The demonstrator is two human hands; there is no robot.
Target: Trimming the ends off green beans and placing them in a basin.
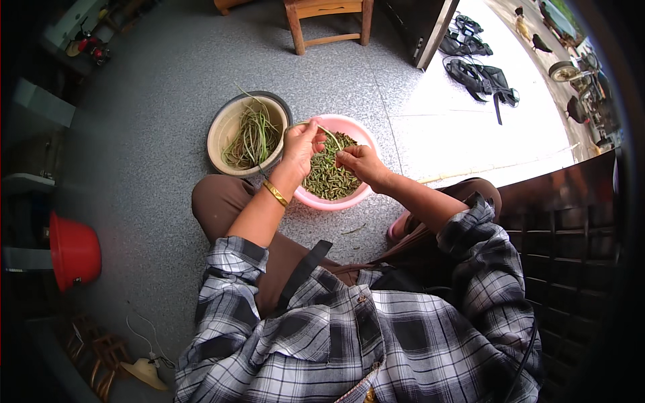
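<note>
A long green bean (pixel 330 135) is stretched in a bend between my two hands, above a pink plastic basin (pixel 361 129). My left hand (pixel 302 146) pinches it near the basin's left rim, and part of the bean trails toward the left. With thumb and forefinger, my right hand (pixel 364 163) grips the other end over the basin's right side. Short cut bean pieces (pixel 330 176) cover the basin's bottom. Left of it, a beige basin (pixel 217 136) with a dark rim holds a tangle of whole long beans (pixel 252 136).
Loose bean bits (pixel 354 229) lie on the speckled floor before me. A wooden stool (pixel 330 10) stands ahead, near an open door (pixel 436 35). Black straps and bags (pixel 478 78) lie in the bright doorway. At far left is a red bucket (pixel 75 252); a dark slatted piece (pixel 559 242) is at right.
</note>
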